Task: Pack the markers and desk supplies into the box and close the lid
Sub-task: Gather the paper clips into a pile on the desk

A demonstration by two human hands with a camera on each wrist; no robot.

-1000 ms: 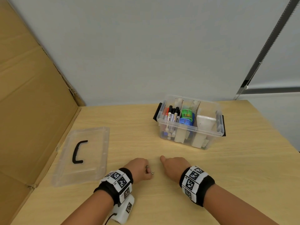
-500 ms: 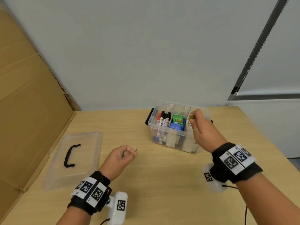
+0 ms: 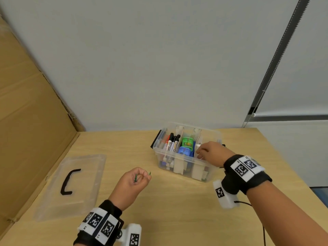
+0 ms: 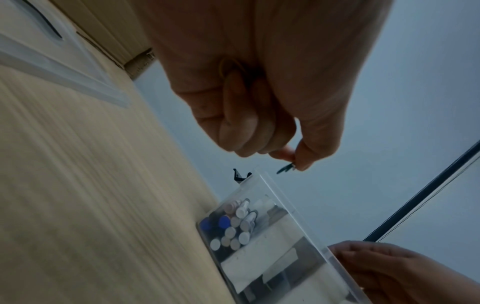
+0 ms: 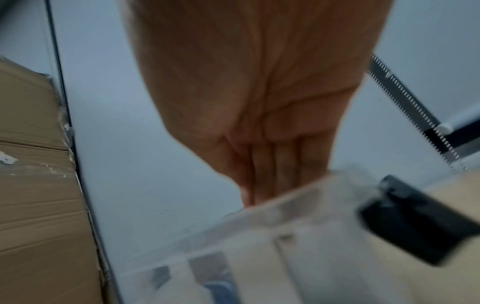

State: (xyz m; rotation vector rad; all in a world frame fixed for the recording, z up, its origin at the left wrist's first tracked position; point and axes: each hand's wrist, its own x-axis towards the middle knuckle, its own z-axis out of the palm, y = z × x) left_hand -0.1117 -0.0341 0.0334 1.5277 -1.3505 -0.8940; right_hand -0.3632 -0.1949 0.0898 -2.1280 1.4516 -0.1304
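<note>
The left hand (image 3: 132,181) pinches a green paper clip (image 3: 149,173); the open box (image 3: 184,159) lies ahead to its right. The right hand (image 3: 212,153) reaches into the box's right compartment, fingers extended; any hold can't be told.

L hand (image 3: 132,180) pinches green clip (image 3: 149,173); R hand (image 3: 212,153) reaches into box (image 3: 184,161), lid (image 3: 71,185) off.

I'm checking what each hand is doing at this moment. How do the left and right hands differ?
The left hand is above the table, short of the box; the right hand reaches into the box's right end. The left hand pinches small green paper clips; the right hand's fingers lie straight, its fingertips hidden. Both wear marker-tagged wristbands.
</note>
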